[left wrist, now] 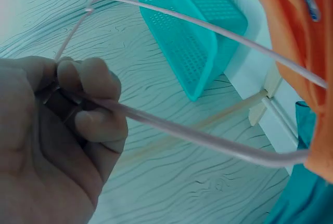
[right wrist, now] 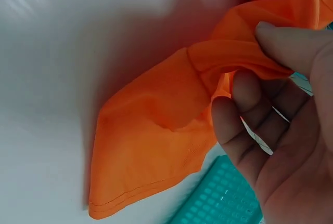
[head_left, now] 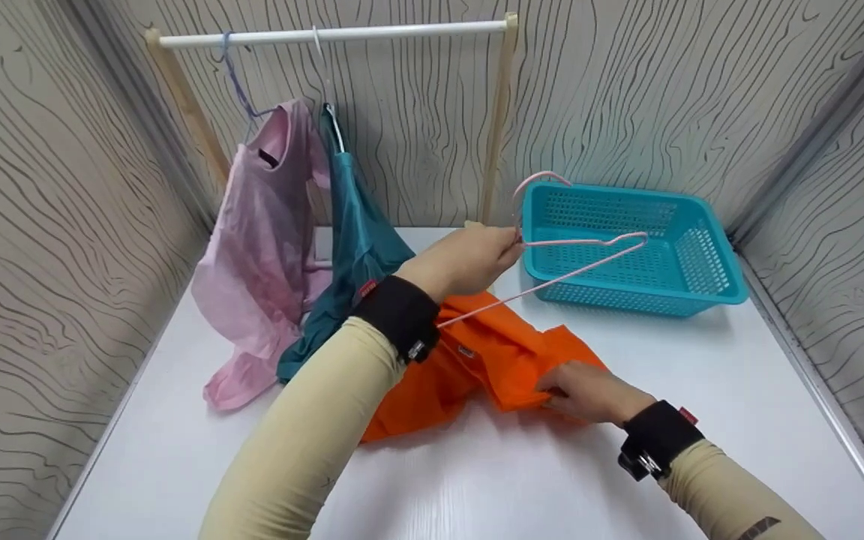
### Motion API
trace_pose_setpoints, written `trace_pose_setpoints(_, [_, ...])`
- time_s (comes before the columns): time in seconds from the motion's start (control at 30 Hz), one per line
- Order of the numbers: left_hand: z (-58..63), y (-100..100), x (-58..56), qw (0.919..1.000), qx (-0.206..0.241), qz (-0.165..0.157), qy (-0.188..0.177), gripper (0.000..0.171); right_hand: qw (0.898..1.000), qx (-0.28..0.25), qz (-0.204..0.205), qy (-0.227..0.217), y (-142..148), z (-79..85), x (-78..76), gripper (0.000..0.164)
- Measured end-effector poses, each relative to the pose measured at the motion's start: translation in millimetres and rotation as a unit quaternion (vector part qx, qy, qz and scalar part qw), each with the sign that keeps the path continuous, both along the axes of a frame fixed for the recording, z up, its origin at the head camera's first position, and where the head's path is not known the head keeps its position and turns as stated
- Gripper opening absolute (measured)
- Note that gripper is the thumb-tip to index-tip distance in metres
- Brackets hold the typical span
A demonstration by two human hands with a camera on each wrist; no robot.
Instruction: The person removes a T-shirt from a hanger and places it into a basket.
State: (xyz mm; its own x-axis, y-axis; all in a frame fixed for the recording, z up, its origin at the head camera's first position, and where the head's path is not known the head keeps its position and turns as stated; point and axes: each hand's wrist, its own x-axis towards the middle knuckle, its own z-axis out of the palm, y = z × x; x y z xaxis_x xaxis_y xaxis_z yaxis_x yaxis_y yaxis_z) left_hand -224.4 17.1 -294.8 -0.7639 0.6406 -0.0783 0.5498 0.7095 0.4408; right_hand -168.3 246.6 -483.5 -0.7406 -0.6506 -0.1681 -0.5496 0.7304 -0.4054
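My left hand (head_left: 469,259) grips a pink clothes hanger (head_left: 567,242) near the base of its hook, fingers curled round the wire in the left wrist view. One end of the hanger reaches into an orange shirt (head_left: 507,352), while its other end sticks out over the basket. Lower and to the right, my right hand (head_left: 589,391) pinches the shirt's fabric between thumb and fingers. Seen from the right wrist, a sleeve (right wrist: 151,135) with a stitched hem hangs beside those fingers. The rest of the shirt lies bunched on the white table, partly hidden behind the left forearm.
A teal plastic basket (head_left: 627,300) stands at the back right. At the back left, a rack with a white rod (head_left: 417,31) carries a pink shirt (head_left: 252,247) and a dark teal garment (head_left: 361,210) on hangers. Wood-patterned walls enclose the table.
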Motion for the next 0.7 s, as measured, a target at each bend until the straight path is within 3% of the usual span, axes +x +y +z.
trace_pose_setpoints(0.23, [10.9, 18, -4.2, 0.9998, -0.021, 0.003, 0.007, 0.032, 1.0, 0.008, 0.016, -0.014, -9, -4.4, 3.2, 0.008])
trace_pose_setpoints(0.5, [2.8, 18, -3.9, 0.9998, -0.017, -0.004, -0.007, 0.028, 1.0, -0.005, -0.017, -0.012, -14, -3.5, -1.6, 0.02])
trace_pose_setpoints(0.7, [-6.5, 23, -3.7, 0.9989, -0.013, -0.025, -0.038, 0.028, 1.0, -0.017, -0.008, -0.008, -28, -2.1, -4.2, 0.06])
